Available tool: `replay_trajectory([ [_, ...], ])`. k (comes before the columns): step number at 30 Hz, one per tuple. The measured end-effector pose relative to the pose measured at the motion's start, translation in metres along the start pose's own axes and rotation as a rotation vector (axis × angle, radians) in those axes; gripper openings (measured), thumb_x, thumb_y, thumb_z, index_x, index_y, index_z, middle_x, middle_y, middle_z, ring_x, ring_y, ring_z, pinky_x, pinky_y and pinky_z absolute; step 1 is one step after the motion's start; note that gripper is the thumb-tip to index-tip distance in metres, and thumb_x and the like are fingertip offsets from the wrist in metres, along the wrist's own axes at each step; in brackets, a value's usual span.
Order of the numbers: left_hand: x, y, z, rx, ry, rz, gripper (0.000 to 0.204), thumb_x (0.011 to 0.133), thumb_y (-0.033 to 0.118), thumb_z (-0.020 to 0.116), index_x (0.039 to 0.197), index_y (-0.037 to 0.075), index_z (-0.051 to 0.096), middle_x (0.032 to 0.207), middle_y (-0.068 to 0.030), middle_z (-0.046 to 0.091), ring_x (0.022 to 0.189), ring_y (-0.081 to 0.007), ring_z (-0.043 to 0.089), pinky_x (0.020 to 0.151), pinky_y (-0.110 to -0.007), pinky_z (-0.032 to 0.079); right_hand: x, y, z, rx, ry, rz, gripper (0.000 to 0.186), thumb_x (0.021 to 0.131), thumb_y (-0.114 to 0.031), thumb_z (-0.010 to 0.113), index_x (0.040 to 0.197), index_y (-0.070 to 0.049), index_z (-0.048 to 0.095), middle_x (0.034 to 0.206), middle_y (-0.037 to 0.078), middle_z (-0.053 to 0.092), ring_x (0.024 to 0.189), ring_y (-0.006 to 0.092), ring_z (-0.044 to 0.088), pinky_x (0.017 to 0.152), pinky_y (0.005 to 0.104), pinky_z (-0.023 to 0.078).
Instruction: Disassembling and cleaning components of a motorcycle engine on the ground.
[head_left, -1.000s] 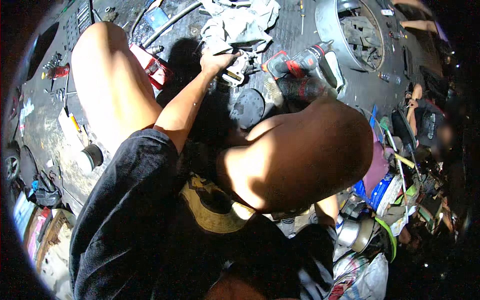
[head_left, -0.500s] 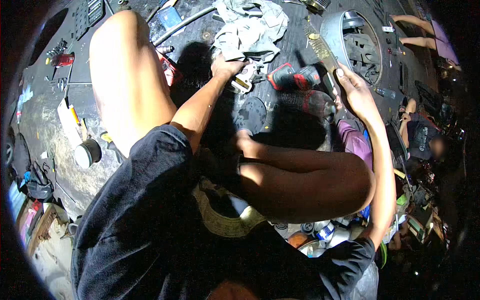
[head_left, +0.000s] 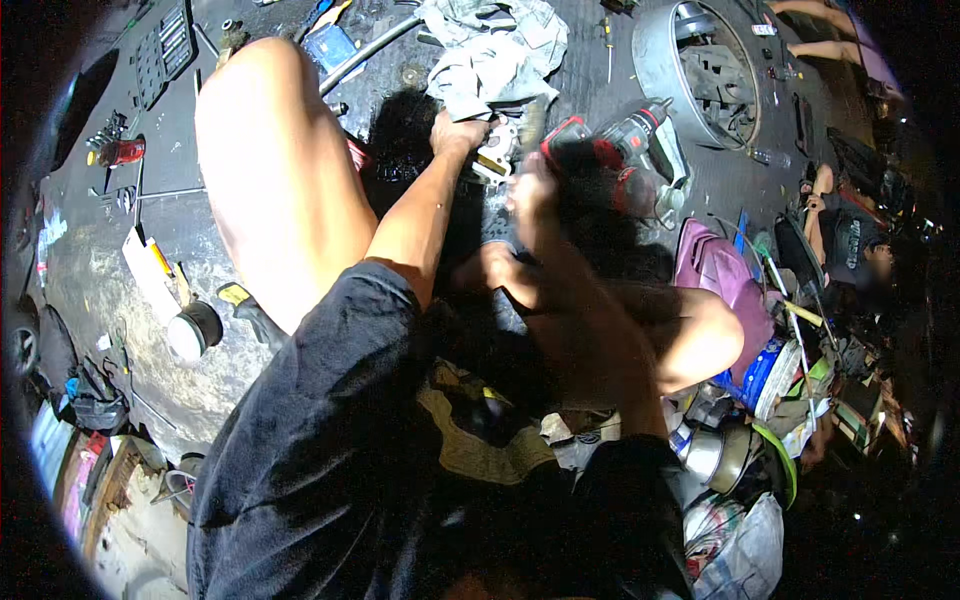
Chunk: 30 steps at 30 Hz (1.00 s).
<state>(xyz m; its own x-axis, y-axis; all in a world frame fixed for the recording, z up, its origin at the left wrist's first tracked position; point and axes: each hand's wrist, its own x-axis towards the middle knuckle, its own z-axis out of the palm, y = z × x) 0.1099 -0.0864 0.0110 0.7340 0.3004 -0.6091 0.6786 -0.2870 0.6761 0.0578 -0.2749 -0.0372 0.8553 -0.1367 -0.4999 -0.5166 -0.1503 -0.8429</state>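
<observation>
My left hand is closed on a pale metal part with holes in it, beside a crumpled light cloth. A wire brush, smeared by motion, is in my closed right hand. Its head is right against or just beside the right side of the metal part; I cannot tell whether they touch. Just right of the brush lie a red-and-black tool piece and a red-and-black cordless drill. My fingers hide some of the metal part.
A grey metal ring stands at the upper right with dark pieces inside it. A purple plastic piece lies right of my knee. At left are a round can and a red tool. Another person sits at far right.
My right hand has swung the wire brush left, from near the metal ring to the pale metal part. My left hand keeps its hold. The view has shifted slightly.
</observation>
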Motion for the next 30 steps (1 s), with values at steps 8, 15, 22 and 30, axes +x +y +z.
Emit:
replay_trajectory([
  [8, 0.052, -0.097, -0.004, -0.095, -0.171, 0.042, 0.069, 0.065, 0.056, 0.072, 0.101, -0.002, 0.061, 0.095, -0.0086, 0.063, 0.083, -0.0181, 0.057, 0.079, -0.031, 0.045, -0.109, -0.007, 0.111, -0.123, 0.080, -0.016, 0.049, 0.097, -0.036, 0.022, 0.137, -0.010, 0.031, 0.131, 0.016, 0.044, 0.120, 0.0289, 0.043, 0.100, 0.0372, 0.031],
  [15, 0.003, -0.062, -0.018, 0.187, 0.084, -0.160, 0.089, 0.056, 0.066, 0.069, 0.118, 0.005, 0.053, 0.114, -0.0136, 0.059, 0.106, -0.0273, 0.057, 0.086, -0.036, 0.048, -0.110, -0.007, 0.088, -0.426, -0.026, -0.115, 0.044, 0.097, -0.023, 0.024, 0.136, -0.005, 0.032, 0.135, 0.019, 0.038, 0.122, 0.0334, 0.039, 0.101, 0.0383, 0.030],
  [22, 0.055, -0.068, -0.012, 0.198, -0.163, 0.227, 0.078, 0.071, 0.069, 0.054, 0.101, -0.003, 0.060, 0.105, -0.0189, 0.061, 0.095, -0.0256, 0.057, 0.089, -0.035, 0.042, -0.086, -0.028, 0.105, -0.406, 0.109, -0.416, 0.042, 0.093, -0.017, 0.035, 0.131, -0.002, 0.038, 0.121, 0.025, 0.050, 0.109, 0.0351, 0.051, 0.088, 0.0362, 0.041],
  [30, 0.110, -0.134, 0.035, 0.192, -0.306, 0.090, 0.046, 0.090, 0.042, 0.040, 0.096, 0.002, 0.062, 0.089, -0.0126, 0.064, 0.077, -0.0226, 0.059, 0.069, -0.036, 0.044, -0.109, -0.007, 0.101, -0.439, 0.336, -0.401, 0.043, 0.088, -0.006, 0.044, 0.130, -0.015, 0.044, 0.086, 0.027, 0.056, 0.058, 0.0312, 0.054, 0.057, 0.0336, 0.044],
])
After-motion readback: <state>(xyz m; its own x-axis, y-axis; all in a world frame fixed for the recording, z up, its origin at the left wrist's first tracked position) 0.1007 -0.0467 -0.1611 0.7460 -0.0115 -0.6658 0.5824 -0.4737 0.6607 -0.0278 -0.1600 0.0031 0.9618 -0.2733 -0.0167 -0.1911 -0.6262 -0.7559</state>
